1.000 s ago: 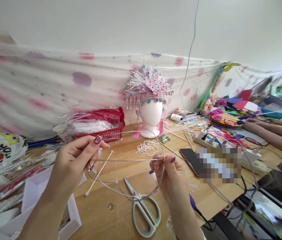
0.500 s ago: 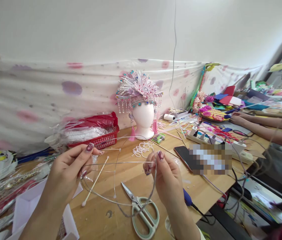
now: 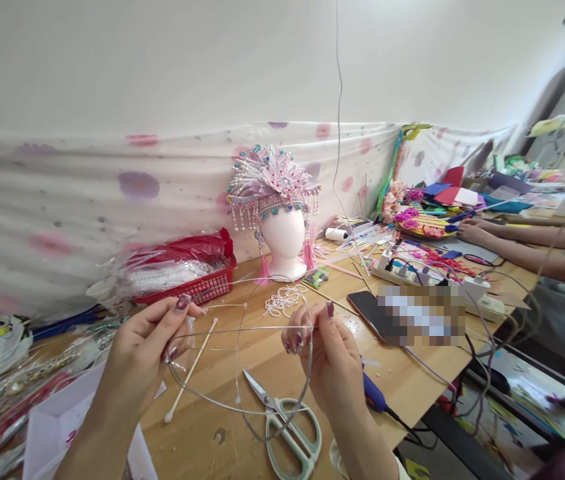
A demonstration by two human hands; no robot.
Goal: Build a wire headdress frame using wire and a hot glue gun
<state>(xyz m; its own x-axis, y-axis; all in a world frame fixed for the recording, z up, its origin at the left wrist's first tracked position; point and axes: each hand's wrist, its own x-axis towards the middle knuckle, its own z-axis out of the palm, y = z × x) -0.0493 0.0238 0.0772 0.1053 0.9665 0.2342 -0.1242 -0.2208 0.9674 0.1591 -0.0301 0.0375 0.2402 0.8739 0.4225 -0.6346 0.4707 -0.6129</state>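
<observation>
Between my hands a thin silvery wire frame of curved loops and a straight crosspiece is held above the table. My left hand pinches its left side between thumb and fingers. On the right edge of the loop, my right hand closes with thumb against fingers near the end of the crosspiece. Under the frame lie scissors with pale green handles, blades pointing up and left. A thin stick with blobbed ends rests right of my left hand. Beyond the frame is a string of white beads.
A white mannequin head wears a pink beaded headdress. Left of it stands a red basket with bagged material. A phone, a power strip and a blue-handled corded tool lie rightward. Another person's hands rest farther right.
The camera view has shifted slightly. The wire frame has tilted a little in my hands, and both hands keep their pinch on it.
</observation>
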